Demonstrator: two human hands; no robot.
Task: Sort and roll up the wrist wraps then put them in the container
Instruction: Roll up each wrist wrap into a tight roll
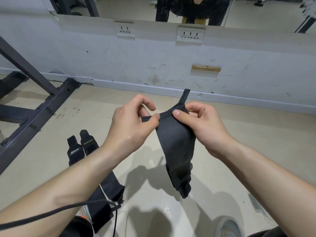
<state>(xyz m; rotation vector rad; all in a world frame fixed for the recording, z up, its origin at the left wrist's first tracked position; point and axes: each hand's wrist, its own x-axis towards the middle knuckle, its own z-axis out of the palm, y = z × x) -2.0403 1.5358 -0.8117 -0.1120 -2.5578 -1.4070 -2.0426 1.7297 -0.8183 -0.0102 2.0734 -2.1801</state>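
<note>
black wrist wrap [176,142], held in the air by both hands above a pale floor.
left hand [131,124] pinches the top left corner between thumb and forefinger, other fingers curled; right hand [201,127] grips the top edge, thumb on the front face; thumb loop [184,96] sticks up between the hands; the wrap hangs unrolled, lower end bunched, clear of the floor. xtep wrap [74,149] and xueying wrap [88,142] lie flat side by side on the floor at left. black drawstring bag [109,190] lies just beside them, partly hidden by the left forearm. dark metal frame [42,106] at far left.
</note>
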